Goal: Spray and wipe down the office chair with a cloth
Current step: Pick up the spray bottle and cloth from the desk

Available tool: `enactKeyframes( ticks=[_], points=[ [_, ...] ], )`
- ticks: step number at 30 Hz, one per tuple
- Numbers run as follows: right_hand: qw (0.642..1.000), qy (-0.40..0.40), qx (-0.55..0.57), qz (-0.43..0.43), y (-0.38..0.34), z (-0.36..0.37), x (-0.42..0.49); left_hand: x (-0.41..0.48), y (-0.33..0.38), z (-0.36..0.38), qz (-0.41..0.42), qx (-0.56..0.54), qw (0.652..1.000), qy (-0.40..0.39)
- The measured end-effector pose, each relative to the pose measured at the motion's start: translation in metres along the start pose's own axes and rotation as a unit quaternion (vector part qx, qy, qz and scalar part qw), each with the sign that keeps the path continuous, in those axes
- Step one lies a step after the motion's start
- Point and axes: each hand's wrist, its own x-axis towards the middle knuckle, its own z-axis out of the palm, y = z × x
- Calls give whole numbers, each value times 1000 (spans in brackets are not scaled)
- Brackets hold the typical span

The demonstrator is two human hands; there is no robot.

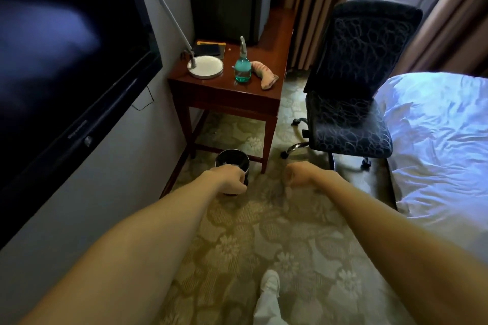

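Both hands hang empty, loosely curled: left hand (232, 179), right hand (299, 174); the teal spray bottle (243, 67) and rolled pink cloth (264, 74) lie untouched on the far wooden side table (224, 90), left of the office chair (351, 82); best step closer, taking the bottle by its neck and keeping it upright, the other hand gathering the cloth.

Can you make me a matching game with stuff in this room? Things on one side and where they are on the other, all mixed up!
Things:
1. spray bottle
2. waste bin
3. office chair
4. cloth

Places:
A. on the carpet by the desk leg
B. on the desk, right of the bottle
C. between the desk and the bed
D. standing on the desk, beside the lamp base

Pairs: 1-D, 2-A, 3-C, 4-B
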Motion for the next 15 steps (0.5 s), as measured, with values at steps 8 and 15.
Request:
enactKeyframes(
  ticks=[8, 15],
  points=[
    [1000, 13, -21, -8, 70, -76, 53, 83, 34, -65, -10, -6, 999, 47],
    [1000, 11, -9, -7, 110, -113, 92, 128, 43, -91, -31, 26, 995, 92]
  ],
)
